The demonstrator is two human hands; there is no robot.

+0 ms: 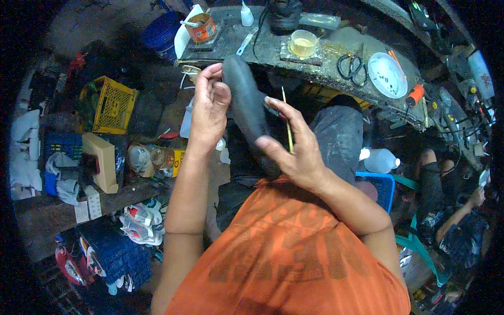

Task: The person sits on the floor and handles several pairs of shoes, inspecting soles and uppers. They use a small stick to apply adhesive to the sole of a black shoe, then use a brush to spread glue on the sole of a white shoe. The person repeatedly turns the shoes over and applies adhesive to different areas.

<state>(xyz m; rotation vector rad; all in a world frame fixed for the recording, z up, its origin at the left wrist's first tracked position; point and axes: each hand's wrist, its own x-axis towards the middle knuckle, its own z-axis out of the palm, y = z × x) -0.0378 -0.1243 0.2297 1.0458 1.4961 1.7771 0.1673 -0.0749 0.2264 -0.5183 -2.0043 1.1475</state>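
Observation:
A long dark-grey, rounded piece like a shoe sole point(241, 94) is held upright-slanted in front of my orange shirt. My left hand point(210, 97) is curled at its upper left edge, fingers bent. My right hand point(291, 142) grips its lower right part, thumb across the surface. A thin pale stick, perhaps a brush point(285, 107), shows at the right hand; whether that hand holds it too is unclear.
A worn bench point(336, 76) carries a cup of yellowish liquid point(303, 44), black scissors point(352, 68), a white bowl point(387, 74) and an orange can point(200, 29). Shoes point(142, 220) and a yellow crate point(107, 105) lie left. Another person's arm point(457, 215) shows at right.

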